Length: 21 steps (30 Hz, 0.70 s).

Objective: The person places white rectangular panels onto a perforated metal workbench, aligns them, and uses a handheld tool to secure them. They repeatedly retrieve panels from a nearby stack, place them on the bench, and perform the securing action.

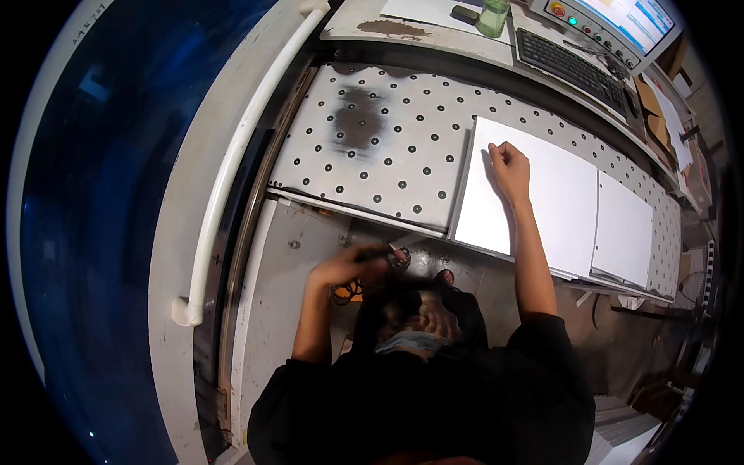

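Pressing the white sheet (535, 198) flat, the right hand (510, 167) is a closed fist. The left hand (353, 267) grips a small dark tool (397, 256). Best keep the sheet square on the dotted table (372, 132).

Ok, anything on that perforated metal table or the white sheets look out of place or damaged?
Yes: a dark worn patch stains the perforated metal table, with a similar smear on the ledge behind. The two white sheets lie flat under the right hand, edges overhanging the table's front. The left hand grips a small dark tool.
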{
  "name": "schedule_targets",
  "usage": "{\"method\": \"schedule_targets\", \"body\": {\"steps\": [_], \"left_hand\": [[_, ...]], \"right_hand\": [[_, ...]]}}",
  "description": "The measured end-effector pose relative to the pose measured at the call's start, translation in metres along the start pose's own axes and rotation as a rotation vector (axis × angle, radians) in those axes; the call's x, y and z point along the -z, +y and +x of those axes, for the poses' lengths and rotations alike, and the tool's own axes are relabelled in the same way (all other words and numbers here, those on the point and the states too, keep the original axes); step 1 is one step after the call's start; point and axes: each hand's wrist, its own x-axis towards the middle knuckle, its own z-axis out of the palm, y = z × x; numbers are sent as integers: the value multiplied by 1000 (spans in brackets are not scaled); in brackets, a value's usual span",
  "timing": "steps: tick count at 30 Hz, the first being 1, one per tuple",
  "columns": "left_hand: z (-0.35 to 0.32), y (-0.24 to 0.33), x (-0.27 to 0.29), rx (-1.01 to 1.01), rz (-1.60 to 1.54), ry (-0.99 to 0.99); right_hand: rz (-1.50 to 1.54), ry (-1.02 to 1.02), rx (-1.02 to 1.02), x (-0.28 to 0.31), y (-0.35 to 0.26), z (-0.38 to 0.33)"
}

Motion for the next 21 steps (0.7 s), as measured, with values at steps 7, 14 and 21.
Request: {"method": "schedule_targets", "body": {"steps": [7, 14, 21], "left_hand": [[-22, -34, 54, -56, -35, 1112], [-16, -40, 36, -69, -85, 1004], [0, -9, -10, 109, 197, -455]], "right_hand": [[-117, -27, 6, 1, -13, -4], [-219, -35, 44, 2, -19, -5], [-198, -37, 55, -1, -17, -4]]}}
